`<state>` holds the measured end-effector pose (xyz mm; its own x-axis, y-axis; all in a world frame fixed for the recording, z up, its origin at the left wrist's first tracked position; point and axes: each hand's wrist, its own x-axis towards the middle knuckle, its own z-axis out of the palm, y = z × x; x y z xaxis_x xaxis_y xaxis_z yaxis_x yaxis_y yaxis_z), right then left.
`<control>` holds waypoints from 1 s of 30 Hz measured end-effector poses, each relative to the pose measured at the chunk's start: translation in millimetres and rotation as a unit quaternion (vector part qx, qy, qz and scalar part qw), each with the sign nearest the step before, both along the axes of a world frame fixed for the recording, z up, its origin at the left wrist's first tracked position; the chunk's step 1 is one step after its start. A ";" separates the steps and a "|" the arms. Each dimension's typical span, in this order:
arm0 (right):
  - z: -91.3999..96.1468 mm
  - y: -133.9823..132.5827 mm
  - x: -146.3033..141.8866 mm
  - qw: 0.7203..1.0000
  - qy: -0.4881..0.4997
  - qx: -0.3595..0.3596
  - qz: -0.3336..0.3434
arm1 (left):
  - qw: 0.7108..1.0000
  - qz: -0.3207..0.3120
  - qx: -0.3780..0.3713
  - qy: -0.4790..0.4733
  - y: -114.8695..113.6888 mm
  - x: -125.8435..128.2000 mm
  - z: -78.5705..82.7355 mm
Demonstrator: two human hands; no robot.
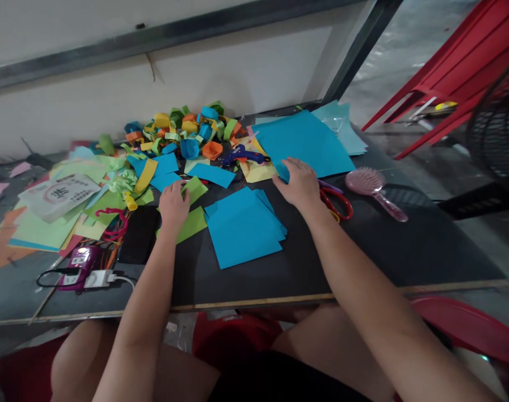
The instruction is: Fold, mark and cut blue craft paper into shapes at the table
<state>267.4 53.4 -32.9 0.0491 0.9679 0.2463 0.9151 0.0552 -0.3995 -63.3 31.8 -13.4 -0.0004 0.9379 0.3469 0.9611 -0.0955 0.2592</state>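
Observation:
My left hand (174,205) rests over green paper pieces (192,224), its thumb apart from its slightly bent fingers. My right hand (296,181) reaches to the near corner of a large blue sheet (307,139), fingers spread and touching or just above it. Between my hands lies a stack of blue paper squares (246,226), slightly fanned at its right side. Red-handled scissors (338,204) lie beside my right wrist. A dark blue glue gun (245,156) sits behind the stack, on yellow paper.
A heap of small folded paper pieces (187,131) lines the wall. At left are loose coloured sheets (40,226), a black phone (137,235) and a purple power strip (80,267). A pink hairbrush (366,183) lies at right; a fan (499,128) stands beyond the table.

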 end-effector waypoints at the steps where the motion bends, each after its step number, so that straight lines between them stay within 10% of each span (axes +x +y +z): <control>1: 0.3 -0.8 -0.8 1.000 -0.002 -0.007 -0.022 | 1.000 0.007 0.004 -0.021 0.7 -3.2 -0.6; 8: -1.8 -3.1 0.3 0.988 0.000 -0.081 -0.129 | 0.998 -0.062 0.030 -0.010 1.7 -6.8 3.6; 14: 7.3 -4.4 -4.4 0.994 0.004 -0.048 -0.099 | 0.955 -0.149 -0.231 0.108 -4.4 -12.5 32.3; 18: 10.4 -4.8 -6.5 0.994 0.013 -0.051 -0.095 | 0.910 -0.105 -0.353 0.193 -0.7 -15.3 43.2; 24: 3.8 -1.6 0.2 0.989 0.037 -0.060 -0.129 | 0.940 -0.054 -0.270 0.204 20.3 -34.0 50.8; 30: -1.3 3.6 1.8 0.992 0.028 -0.055 -0.111 | 0.939 0.142 -0.282 0.134 30.1 -60.7 41.2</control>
